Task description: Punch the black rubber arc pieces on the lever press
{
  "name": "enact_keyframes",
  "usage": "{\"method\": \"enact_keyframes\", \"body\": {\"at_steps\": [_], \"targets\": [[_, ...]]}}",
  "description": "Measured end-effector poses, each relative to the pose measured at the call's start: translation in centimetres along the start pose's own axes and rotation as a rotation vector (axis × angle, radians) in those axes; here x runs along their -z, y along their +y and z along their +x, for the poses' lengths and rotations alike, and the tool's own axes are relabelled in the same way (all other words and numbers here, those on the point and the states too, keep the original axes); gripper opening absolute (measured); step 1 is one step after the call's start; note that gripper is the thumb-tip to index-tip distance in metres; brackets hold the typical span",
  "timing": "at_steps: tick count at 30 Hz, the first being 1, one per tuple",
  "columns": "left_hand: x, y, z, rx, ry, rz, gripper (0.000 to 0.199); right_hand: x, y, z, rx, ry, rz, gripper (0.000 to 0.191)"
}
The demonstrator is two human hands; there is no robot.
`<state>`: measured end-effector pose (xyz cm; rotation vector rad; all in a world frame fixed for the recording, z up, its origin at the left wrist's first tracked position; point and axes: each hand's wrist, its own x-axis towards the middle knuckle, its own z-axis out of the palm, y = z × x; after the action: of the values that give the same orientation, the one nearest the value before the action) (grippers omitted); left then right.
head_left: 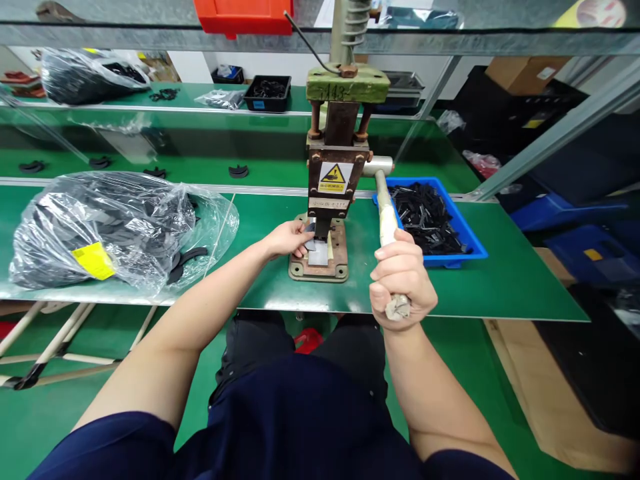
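A green-topped hand press [347, 87] with a yellow warning label stands on the green table in front of me. My right hand [404, 280] is wrapped around its lever handle [387, 217], which has pale wrapping and a worn end. My left hand [287, 240] reaches to the press's base plate [341, 253] and pinches a small dark curved piece [311, 228] beside the ram. The ram [323, 227] is down close to a shiny metal block [318, 255]. My fingers and the ram partly hide the piece.
Left of the press lies a clear plastic bag [105, 227] of dark curved pieces. A blue tray [465, 233] of black parts stands right of the lever. Several curved pieces [239, 171] lie on the strip behind. An orange-red bin [245, 15] hangs overhead near the metal shelf edge.
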<state>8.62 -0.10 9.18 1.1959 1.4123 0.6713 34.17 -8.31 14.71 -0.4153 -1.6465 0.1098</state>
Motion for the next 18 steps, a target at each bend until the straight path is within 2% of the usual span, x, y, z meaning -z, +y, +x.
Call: {"method": "enact_keyframes", "body": {"at_steps": [6,14,18], "targets": [[0.0,1.0,0.7,0.063,-0.027,0.104,0.029,-0.2,0.0,0.0,-0.002,0.026,-0.013,0.022],[-0.1,1.7,1.3,0.228,-0.052,0.069,0.024,-0.3,0.0,0.0,-0.01,0.04,-0.012,0.023],[0.0,1.6,1.0,0.244,-0.036,0.038,0.024,0.0,0.0,0.1,0.006,0.005,-0.018,0.022]]}}
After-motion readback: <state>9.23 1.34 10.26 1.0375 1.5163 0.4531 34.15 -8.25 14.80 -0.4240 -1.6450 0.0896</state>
